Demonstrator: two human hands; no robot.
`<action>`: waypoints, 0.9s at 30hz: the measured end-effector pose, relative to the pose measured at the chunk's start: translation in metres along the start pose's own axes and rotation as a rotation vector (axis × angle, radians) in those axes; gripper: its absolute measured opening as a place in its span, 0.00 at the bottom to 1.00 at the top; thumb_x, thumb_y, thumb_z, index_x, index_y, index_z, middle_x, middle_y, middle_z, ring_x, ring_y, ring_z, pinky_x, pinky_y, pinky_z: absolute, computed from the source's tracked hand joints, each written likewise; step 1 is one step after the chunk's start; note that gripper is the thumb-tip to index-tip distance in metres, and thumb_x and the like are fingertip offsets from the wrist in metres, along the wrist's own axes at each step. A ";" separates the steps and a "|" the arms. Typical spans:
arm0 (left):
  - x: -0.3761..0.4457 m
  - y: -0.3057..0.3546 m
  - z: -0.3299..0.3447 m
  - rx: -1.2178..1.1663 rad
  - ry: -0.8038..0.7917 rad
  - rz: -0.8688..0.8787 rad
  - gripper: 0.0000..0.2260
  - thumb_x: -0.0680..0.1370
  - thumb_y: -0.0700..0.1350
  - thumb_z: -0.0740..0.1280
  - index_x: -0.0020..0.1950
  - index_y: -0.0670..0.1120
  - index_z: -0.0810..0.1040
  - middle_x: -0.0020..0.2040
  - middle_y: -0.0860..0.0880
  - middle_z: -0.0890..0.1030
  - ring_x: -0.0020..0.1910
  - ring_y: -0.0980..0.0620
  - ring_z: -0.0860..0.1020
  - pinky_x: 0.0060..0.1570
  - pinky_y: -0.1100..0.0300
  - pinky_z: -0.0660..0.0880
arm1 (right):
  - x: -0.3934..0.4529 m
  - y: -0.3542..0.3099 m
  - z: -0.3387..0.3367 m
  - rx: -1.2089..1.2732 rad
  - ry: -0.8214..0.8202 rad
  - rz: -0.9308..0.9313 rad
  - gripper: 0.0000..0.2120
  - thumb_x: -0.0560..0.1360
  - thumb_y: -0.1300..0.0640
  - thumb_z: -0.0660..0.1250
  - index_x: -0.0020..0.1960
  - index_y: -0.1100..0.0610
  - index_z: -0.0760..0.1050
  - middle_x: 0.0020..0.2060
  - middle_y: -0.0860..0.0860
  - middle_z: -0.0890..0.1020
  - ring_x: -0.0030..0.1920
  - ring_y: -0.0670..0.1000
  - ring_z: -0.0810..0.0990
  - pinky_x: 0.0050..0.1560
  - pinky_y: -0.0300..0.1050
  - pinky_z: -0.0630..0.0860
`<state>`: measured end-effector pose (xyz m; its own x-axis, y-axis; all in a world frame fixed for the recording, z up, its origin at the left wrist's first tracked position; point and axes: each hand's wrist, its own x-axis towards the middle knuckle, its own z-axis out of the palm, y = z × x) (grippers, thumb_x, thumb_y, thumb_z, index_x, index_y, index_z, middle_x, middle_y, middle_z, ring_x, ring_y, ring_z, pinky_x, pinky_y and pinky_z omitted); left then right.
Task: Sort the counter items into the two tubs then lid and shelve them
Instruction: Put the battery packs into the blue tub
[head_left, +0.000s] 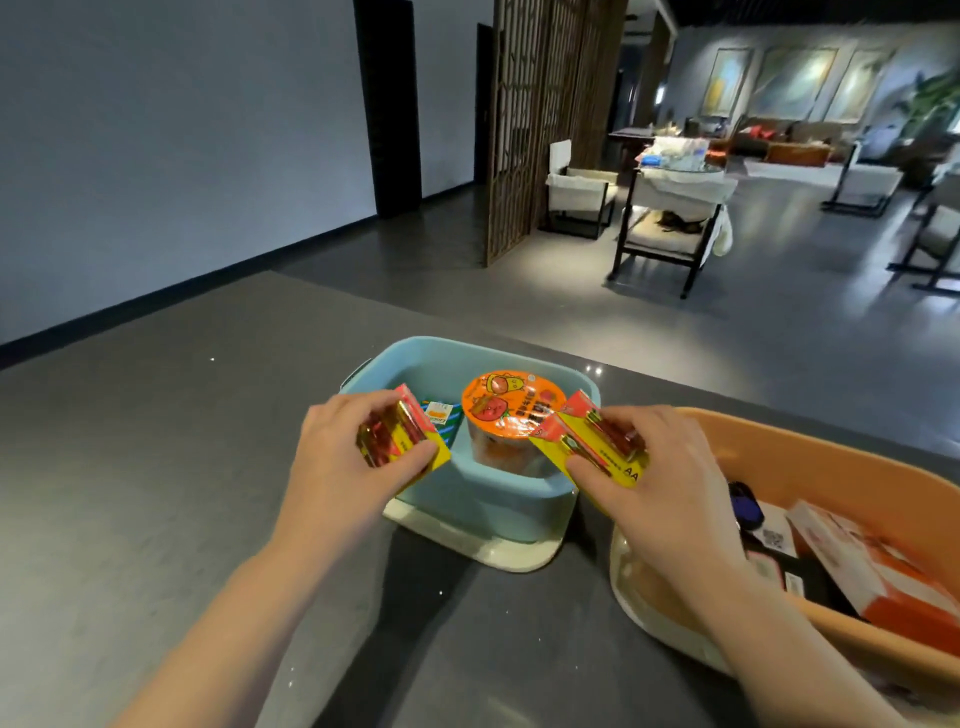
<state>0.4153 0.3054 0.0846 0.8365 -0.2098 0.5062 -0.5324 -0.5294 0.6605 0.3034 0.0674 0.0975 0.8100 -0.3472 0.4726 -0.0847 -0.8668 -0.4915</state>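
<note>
Grey counter (156, 467) fills the lower frame, with a dim lounge of chairs at upper right. At centre a blue tub (483, 499) sits on a pale lid (483, 553), probably parked underneath so it is ready for closing. Inside stand a noodle cup (506, 415) and a small striped packet (441, 415). The left hand (343, 467) grips one battery pack (400, 436) over the tub's left rim; the right hand (670, 483) pinches another battery pack (592, 447) over its right rim. Both seem poised between tubs while being sorted. At lower right, the orange tub (810, 467) holds boxes (872, 566), likely non-food.
</note>
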 end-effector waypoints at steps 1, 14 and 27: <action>0.011 -0.005 0.003 0.002 -0.028 0.008 0.22 0.64 0.53 0.77 0.56 0.59 0.76 0.49 0.65 0.73 0.53 0.57 0.69 0.50 0.76 0.63 | 0.006 -0.003 0.006 -0.001 -0.002 0.013 0.23 0.66 0.41 0.71 0.58 0.48 0.76 0.48 0.42 0.75 0.49 0.42 0.69 0.48 0.38 0.62; 0.185 -0.109 0.085 0.435 -0.814 0.290 0.21 0.63 0.55 0.74 0.54 0.52 0.77 0.50 0.52 0.77 0.51 0.51 0.75 0.48 0.57 0.74 | 0.063 -0.048 0.089 -0.068 0.025 0.187 0.24 0.68 0.40 0.71 0.61 0.45 0.73 0.52 0.39 0.73 0.54 0.40 0.67 0.50 0.32 0.61; 0.181 -0.126 0.127 0.707 -1.045 0.460 0.15 0.74 0.50 0.66 0.57 0.46 0.71 0.57 0.44 0.77 0.55 0.40 0.77 0.47 0.51 0.73 | 0.082 -0.070 0.138 -0.113 0.071 0.182 0.22 0.65 0.43 0.75 0.57 0.48 0.77 0.48 0.39 0.75 0.48 0.38 0.67 0.49 0.29 0.62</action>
<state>0.6501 0.2301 0.0225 0.4758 -0.8390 -0.2642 -0.8745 -0.4833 -0.0400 0.4556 0.1493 0.0693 0.7331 -0.5224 0.4355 -0.2935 -0.8206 -0.4903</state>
